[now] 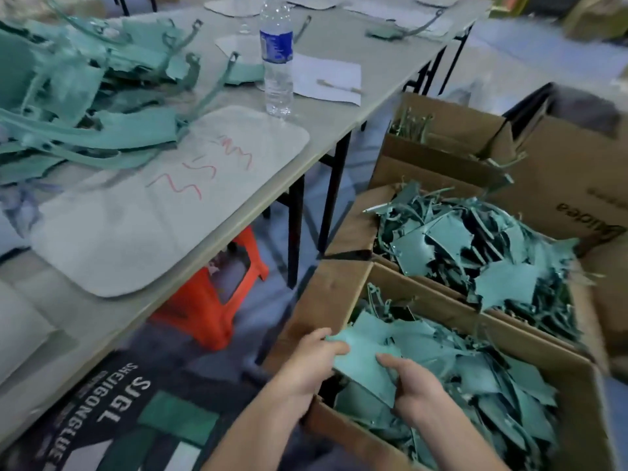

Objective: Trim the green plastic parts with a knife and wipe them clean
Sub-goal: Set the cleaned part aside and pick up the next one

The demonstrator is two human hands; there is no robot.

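Observation:
Both my hands reach into the near cardboard box, which is full of flat green plastic parts. My left hand and my right hand together grip a stack of green parts at the box's near left corner, thumbs on top. A second box beyond it holds a heap of more green parts. On the table at the upper left lies a tangled pile of green parts with long strips. No knife is clearly visible.
A pale mat with red scribbles lies on the table near its edge. A water bottle stands behind it beside a white sheet. An orange stool stands under the table. More cardboard boxes stand at the right.

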